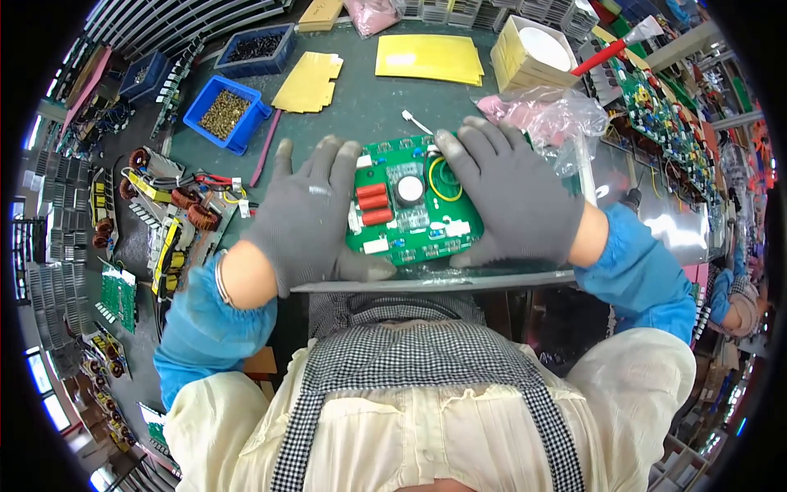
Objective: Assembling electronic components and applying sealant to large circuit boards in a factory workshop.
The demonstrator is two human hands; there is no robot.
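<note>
A green circuit board (434, 238) lies at the table's front edge between my two gloved hands. It carries three red components (373, 203), a white round-topped part (409, 190) and a yellow-green wire loop (447, 187). My left hand (307, 213), in a grey glove, grips the board's left side, thumb along the near edge and fingers reaching toward the far edge. On the other side my right hand (520, 193) holds the board the same way, its fingers over the far right corner. The gloves cover both ends of the board.
Beyond the hands are a blue bin of brass-coloured pieces (224, 113), a bin of dark pieces (258, 47), yellow sheets (430, 59), a white cable tie (416, 122) and crumpled clear plastic (557, 123). Wired assemblies with copper coils (184, 205) lie left; populated boards (668, 123) stand right.
</note>
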